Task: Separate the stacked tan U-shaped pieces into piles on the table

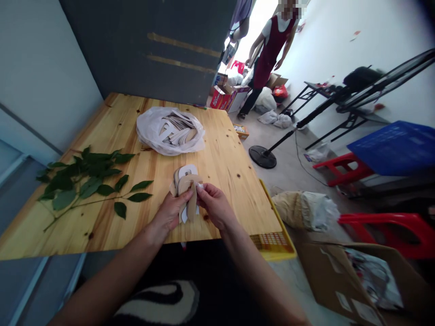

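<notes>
Both your hands are close together above the wood table (102, 118), and they hold a small stack of flat tan cut-outs (186, 192). Your left hand (171, 210) is closed on the stack from the left side. Your right hand (215, 204) pinches it from the right side. Neither hand is wide open. Some of the cut-outs are curved, one has a hole in it, and a bit of white shows among them. You can't tell from here what they are made of. The stack is in the air, just above the near part of the table. Past your hands, a white plastic bag (170, 131) lies on the table with more cut-outs inside. A green leafy branch (81, 179) lies flat on the table, to the left of your hands. A yellow crate (275, 240) pokes out by the table's near right corner. On the floor to your right are a cardboard box (326, 276), a sack (302, 210), and a red stool (343, 167) under a blue crate (394, 147). Far ahead, a person in a red apron (272, 50) stands beside some boxes.
</notes>
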A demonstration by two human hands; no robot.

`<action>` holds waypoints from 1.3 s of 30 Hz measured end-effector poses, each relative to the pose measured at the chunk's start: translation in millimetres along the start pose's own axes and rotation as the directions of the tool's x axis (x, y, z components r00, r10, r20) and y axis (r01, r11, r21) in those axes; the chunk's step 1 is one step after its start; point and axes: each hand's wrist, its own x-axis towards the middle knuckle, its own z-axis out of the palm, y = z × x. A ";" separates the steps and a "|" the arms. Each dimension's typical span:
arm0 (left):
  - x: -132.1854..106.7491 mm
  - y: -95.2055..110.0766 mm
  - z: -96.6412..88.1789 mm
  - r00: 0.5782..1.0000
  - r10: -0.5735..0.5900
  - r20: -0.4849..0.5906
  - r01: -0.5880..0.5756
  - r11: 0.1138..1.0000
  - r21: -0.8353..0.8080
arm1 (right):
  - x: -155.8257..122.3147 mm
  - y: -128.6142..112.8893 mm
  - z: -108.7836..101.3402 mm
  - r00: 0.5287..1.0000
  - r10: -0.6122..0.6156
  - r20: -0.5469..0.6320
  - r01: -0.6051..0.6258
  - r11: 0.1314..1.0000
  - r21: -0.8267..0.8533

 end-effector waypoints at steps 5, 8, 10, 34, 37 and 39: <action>0.4 -0.3 -0.6 1.000 0.010 0.013 -0.010 1.000 0.010 | 0.1 0.9 -1.5 1.000 -0.007 0.004 0.007 1.000 0.007; 0.8 -0.9 -2.1 1.000 -0.016 0.019 0.015 1.000 0.021 | 0.9 2.5 -2.3 1.000 -0.023 0.010 0.023 0.999 -0.035; 0.8 -1.4 -2.8 1.000 -0.011 0.029 0.010 1.000 0.018 | 1.5 3.6 -1.4 0.998 -0.064 0.003 0.064 0.990 -0.124; -3.4 -4.2 -3.3 1.000 0.024 -0.020 -0.025 0.999 -0.046 | -5.1 8.2 7.7 0.931 -0.363 0.035 0.317 0.759 -0.568; -4.4 -2.5 -2.5 1.000 0.022 0.003 -0.022 0.999 -0.048 | -8.4 7.0 11.3 0.915 -0.401 0.037 0.335 0.708 -0.622; -5.4 -1.4 -1.6 0.999 0.021 0.028 -0.020 0.999 -0.044 | -10.3 6.5 13.1 0.898 -0.438 0.035 0.345 0.654 -0.673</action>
